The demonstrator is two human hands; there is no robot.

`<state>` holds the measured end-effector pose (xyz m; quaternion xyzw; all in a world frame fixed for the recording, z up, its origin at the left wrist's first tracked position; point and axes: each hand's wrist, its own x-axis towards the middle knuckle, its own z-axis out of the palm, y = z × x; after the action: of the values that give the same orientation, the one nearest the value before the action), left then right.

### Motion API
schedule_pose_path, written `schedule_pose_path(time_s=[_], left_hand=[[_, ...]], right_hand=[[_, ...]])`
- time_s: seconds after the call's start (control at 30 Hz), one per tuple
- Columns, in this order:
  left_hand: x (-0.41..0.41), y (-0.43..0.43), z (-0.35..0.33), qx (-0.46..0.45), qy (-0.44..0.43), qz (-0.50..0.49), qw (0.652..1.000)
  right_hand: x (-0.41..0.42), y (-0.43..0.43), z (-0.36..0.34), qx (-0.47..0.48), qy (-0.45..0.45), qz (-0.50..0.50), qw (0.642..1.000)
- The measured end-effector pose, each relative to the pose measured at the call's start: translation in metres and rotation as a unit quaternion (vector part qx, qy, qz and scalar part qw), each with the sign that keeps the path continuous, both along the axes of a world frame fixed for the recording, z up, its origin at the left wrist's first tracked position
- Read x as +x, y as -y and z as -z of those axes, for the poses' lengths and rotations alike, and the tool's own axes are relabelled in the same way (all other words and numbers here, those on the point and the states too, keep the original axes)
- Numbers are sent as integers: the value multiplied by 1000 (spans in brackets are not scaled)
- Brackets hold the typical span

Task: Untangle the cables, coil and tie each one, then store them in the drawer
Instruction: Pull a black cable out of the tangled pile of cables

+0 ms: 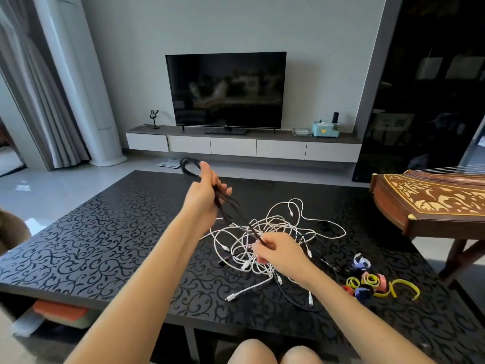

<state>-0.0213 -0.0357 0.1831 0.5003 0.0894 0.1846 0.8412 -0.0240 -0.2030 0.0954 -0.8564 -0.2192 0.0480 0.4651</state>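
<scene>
Black cable (221, 203) is stretched in the air between your two hands, above the dark coffee table (105, 232) with the curling pattern. Your left hand (203, 191) is raised and its fingers are curled around several folded strands of this cable – one loop sticks out above the fist, toward the far edge of the table. Your right hand (279, 249) is lower and nearer to you, and it pinches the other end of the strands between the thumb and the fingers.

Under the right hand lies the tangle of white cables (275, 227) on the table top, with some plugs pointing out at the near side and a darker cable mixed in. To the right of the tangle, near the table edge, lies a small heap of coloured cable ties (372, 283) – yellow, pink, blue, red. Beside the table on the right stands a wooden zither (430, 200). At the far wall a television (225, 90) stands on a low cabinet with drawers (233, 147), all closed.
</scene>
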Motion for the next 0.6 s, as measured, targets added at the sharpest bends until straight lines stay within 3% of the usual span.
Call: schedule_pose_path(time_s=[0.13,0.3,0.4,0.47,0.6], left_hand=[[-5,-21,-31,-105,76,55,990],[-17,-41,-56,-2,103,37,994],[-15,-40,-51,166,41,-13,985],[-9,-34,-44,249,0,-27,968],[2,-23,-46,207,-28,3,978]], right_hand=[[22,25,39,-79,17,34,996],[40,35,38,-63,23,83,994],[55,19,-30,41,124,113,985],[58,2,-97,91,207,67,972],[53,-23,-203,98,338,-18,936]])
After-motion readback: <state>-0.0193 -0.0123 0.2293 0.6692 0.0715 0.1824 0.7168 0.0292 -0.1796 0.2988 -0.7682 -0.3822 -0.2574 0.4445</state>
